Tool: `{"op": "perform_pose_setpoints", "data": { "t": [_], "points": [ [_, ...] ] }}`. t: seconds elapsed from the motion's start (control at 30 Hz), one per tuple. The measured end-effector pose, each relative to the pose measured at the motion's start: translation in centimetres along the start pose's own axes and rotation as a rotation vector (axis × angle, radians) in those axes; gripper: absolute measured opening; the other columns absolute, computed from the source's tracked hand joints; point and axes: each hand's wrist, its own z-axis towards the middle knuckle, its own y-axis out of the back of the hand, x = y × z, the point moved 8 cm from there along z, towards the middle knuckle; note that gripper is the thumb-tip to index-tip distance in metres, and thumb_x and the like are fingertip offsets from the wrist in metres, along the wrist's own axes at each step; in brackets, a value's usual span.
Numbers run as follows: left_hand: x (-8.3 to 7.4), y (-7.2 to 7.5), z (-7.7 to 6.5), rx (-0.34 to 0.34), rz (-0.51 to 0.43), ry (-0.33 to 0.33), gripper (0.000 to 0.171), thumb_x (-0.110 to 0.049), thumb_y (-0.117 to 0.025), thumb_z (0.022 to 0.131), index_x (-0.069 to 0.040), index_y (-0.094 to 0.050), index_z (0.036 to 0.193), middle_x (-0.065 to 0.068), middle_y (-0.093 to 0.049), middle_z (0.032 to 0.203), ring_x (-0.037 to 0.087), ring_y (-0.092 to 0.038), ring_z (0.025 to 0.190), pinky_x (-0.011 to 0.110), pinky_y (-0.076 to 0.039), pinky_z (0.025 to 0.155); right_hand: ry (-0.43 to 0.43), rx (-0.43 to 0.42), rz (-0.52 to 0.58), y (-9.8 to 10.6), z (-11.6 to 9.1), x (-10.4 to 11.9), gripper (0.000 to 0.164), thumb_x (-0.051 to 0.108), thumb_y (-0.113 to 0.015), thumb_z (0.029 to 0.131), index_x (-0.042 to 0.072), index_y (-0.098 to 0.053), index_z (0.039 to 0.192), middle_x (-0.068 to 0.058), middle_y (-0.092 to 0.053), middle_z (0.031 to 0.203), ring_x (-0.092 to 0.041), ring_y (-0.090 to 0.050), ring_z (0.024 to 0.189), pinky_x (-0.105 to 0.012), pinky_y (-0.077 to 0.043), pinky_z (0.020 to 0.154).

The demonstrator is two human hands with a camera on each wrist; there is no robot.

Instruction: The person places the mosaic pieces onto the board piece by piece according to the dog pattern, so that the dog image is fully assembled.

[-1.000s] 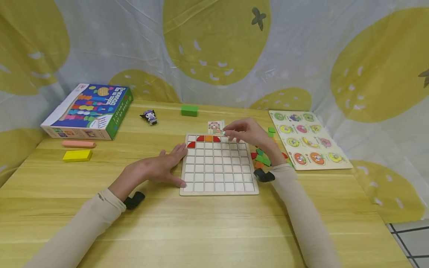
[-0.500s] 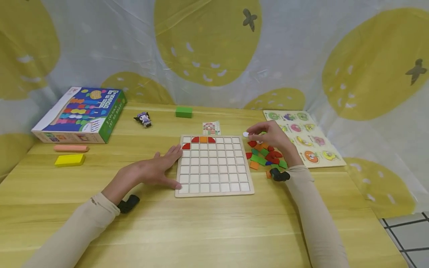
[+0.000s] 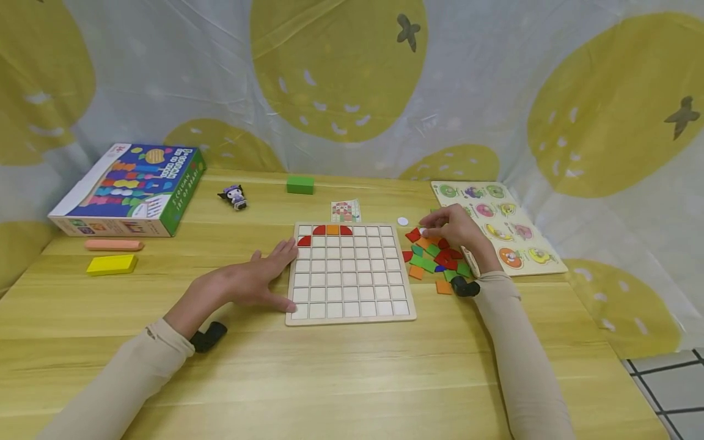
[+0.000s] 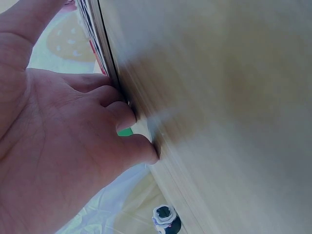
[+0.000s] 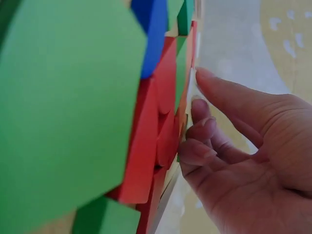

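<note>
My left hand (image 3: 258, 278) rests against the left edge of a wooden grid board (image 3: 352, 322), thumb near its lower left corner and fingers higher up; the left wrist view shows the palm and fingertips at the board's side. Red curved pieces (image 3: 304, 241) and an orange square (image 3: 332, 230) sit in the top left cells. Right of the board, my right hand (image 3: 459, 232) reaches into a pile of coloured wooden pieces (image 3: 423, 263). Its thumb and finger pinch a small white piece (image 3: 422, 231), mostly hidden. A white round piece (image 3: 403, 221) lies just beyond the board's top right corner.
A small pattern card (image 3: 345, 211) lies behind the board. At right is a fruit puzzle board (image 3: 522, 232). Toward the back left are a toy box (image 3: 126, 189), a figurine (image 3: 235, 197), a green block (image 3: 300, 185), a yellow block (image 3: 112, 264) and a pink stick (image 3: 113, 244).
My right hand has moved from the board's top edge to the pile, setting the white round piece on the table on the way. My left hand stays at the board's edge.
</note>
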Motion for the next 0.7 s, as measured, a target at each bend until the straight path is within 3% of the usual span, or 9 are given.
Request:
{"op": "perform_pose_setpoints", "data": {
  "t": [0.27,0.7],
  "points": [
    [-0.08,0.07,-0.05,-0.002,-0.009,-0.001,0.117,-0.046,-0.081,0.097,0.007,-0.006,0.170,0.026,0.008,0.178,0.046,0.006,0.165,0.073,0.003,0.127,-0.021,-0.004,-0.039,-0.04,0.33,-0.70,0.017,0.006,-0.080,0.098,-0.005,-0.080,0.112,-0.016,-0.072,0.090,-0.023,-0.054,0.076,-0.028,-0.046,0.063],
    [0.22,-0.13,0.09,0.001,0.003,0.014,0.117,-0.046,-0.081,0.097,0.006,-0.006,0.170,0.025,0.007,0.179,0.044,0.005,0.165,0.071,0.003,0.128,-0.064,0.036,-0.057,-0.55,0.35,-0.33,0.017,0.007,-0.082,0.097,-0.006,-0.078,0.106,-0.010,-0.070,0.087,-0.021,-0.057,0.077,-0.026,-0.050,0.067]
  ]
}}
